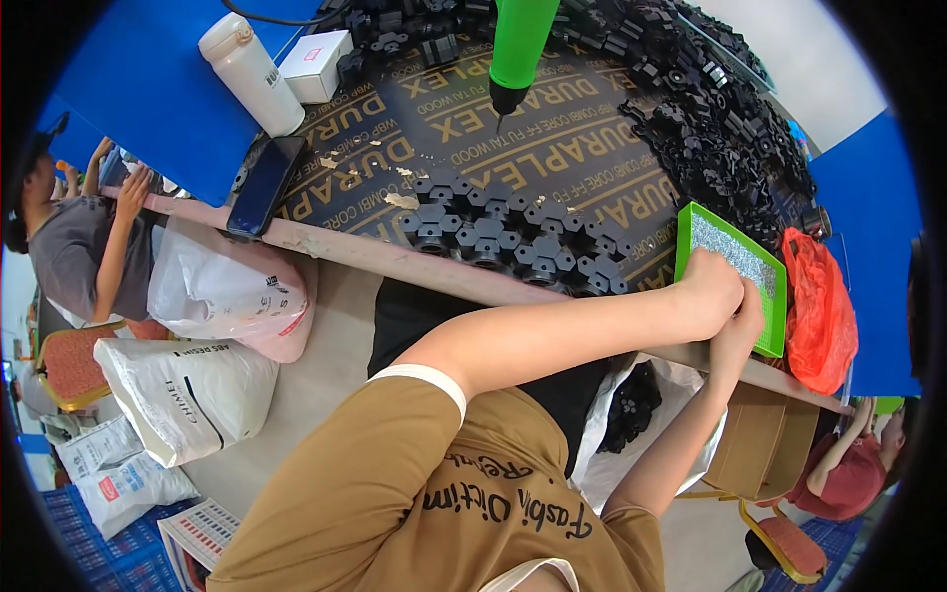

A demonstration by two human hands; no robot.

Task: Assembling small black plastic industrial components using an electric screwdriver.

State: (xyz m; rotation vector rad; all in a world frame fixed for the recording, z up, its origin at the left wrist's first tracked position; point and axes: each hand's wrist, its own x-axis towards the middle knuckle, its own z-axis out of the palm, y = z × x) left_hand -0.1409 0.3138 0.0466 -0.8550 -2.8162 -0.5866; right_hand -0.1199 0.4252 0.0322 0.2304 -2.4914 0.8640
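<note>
My left hand reaches across to the right, to the near edge of a bright green tray filled with small silver pieces, too small to name for certain. Its fingers are curled, and what they may hold is hidden. Close against it is my right hand, also closed, its fingertips partly covered by the left. Left of the tray, a cluster of black plastic parts with hexagonal faces stands near the table's front edge. Above them hangs a green power screwdriver, bit pointing down.
Loose black parts are heaped at the back and right. An orange-red plastic bag lies beyond the tray. A white bottle, a white box and a phone are at left. Below the table are sacks and a cardboard box.
</note>
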